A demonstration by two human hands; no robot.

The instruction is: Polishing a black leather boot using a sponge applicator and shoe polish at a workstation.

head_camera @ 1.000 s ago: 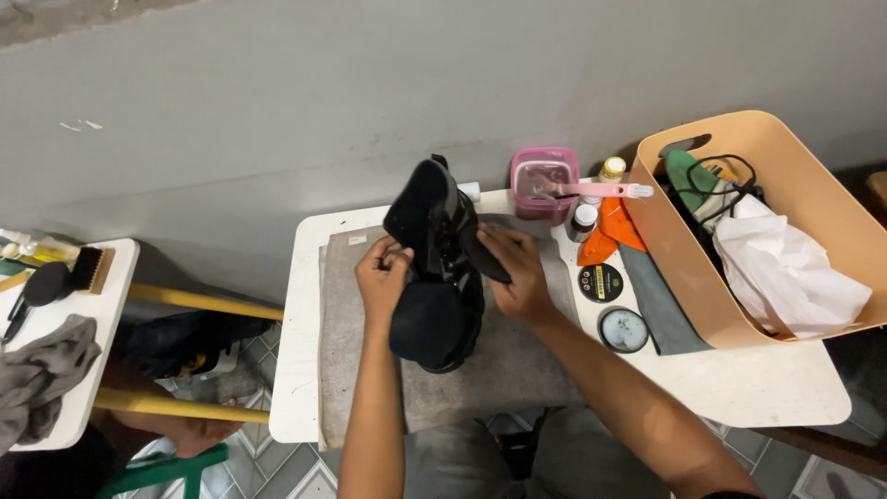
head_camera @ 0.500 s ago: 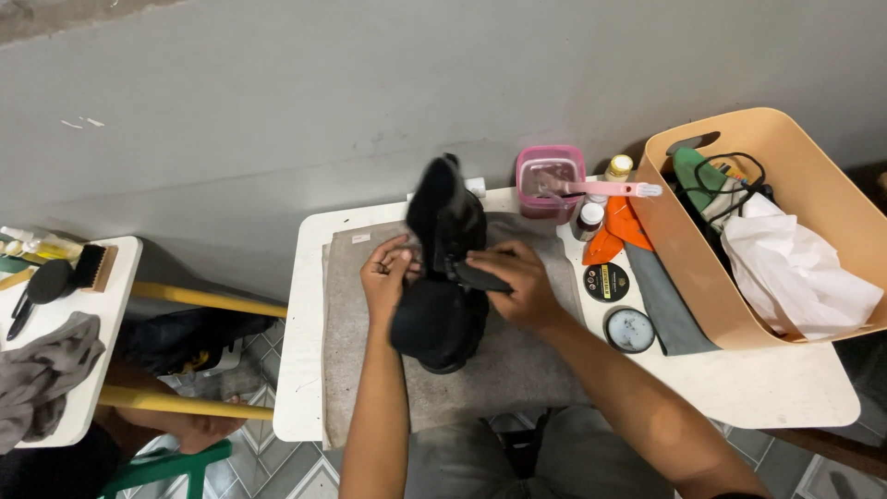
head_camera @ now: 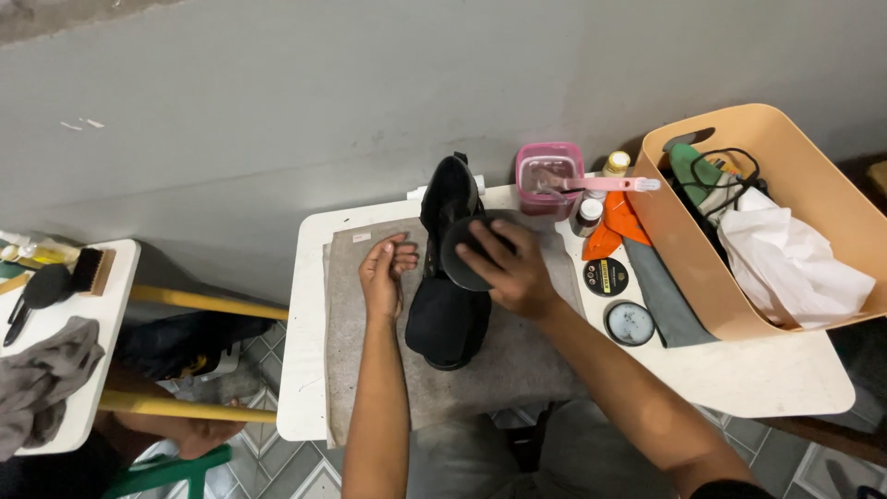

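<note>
Black shoe point(head_camera: 450, 305) on grey mat point(head_camera: 370, 370), tabletop point(head_camera: 305, 277) protected. Left hand point(head_camera: 383, 274) braces shoe side, fingers loosely curled, gripping nothing. Right hand point(head_camera: 508, 268) fingers clasp dark round pad point(head_camera: 462, 254) against upper.

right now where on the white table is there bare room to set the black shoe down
Bare patches: the white table left of the grey mat, and its front right corner below the tan plastic basket. Crowded: between the black shoe and the basket, with round polish tins, cloths and a pink tub.

One black shoe point(head_camera: 450, 310), two round tins point(head_camera: 605, 275), one tan basket point(head_camera: 684, 231), two white tables point(head_camera: 739, 379).
</note>
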